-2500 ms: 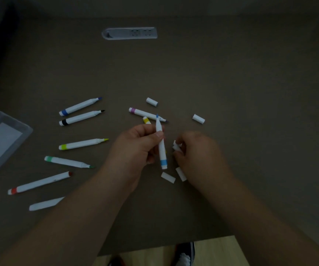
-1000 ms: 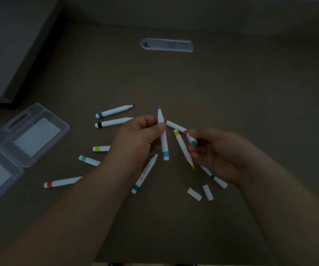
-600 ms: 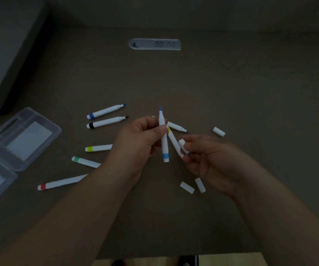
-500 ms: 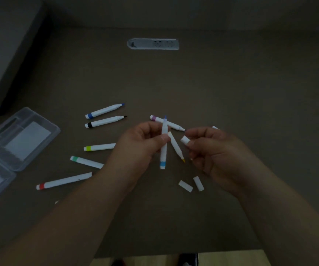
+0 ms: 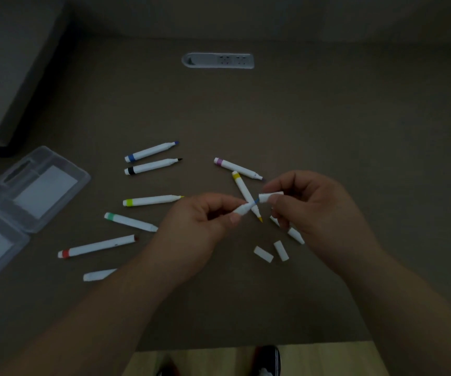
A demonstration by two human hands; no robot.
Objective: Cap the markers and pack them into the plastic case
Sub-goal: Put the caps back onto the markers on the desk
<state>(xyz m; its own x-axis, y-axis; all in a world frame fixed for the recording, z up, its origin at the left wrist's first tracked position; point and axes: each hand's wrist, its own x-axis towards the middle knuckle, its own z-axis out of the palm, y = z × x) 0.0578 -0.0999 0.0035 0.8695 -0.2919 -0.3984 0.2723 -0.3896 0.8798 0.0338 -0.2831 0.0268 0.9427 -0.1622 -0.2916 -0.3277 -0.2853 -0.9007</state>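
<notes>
My left hand [image 5: 195, 226] grips a white light-blue marker [image 5: 242, 209], its blue tip pointing right. My right hand [image 5: 311, 210] pinches a white cap [image 5: 269, 197] just right of that tip, the cap's mouth close to the tip. Beneath them lies an uncapped yellow marker [image 5: 242, 189], with a purple marker [image 5: 236, 168] behind it. Several uncapped markers lie to the left: blue [image 5: 151, 151], black [image 5: 152, 166], lime [image 5: 151, 200], green [image 5: 130, 221], red [image 5: 96, 246]. Two loose caps [image 5: 263, 253] [image 5: 281, 250] rest near my right wrist. The open clear plastic case [image 5: 37, 188] sits at far left.
A power socket strip [image 5: 218, 60] is set into the brown table at the back. A grey raised block [image 5: 4, 77] fills the far left corner. Another white marker piece [image 5: 98, 275] lies by my left forearm. The table's front edge is near my body.
My left hand has tilted the light-blue marker from upright to nearly level, tip to the right. My right hand has brought the cap up to that tip.
</notes>
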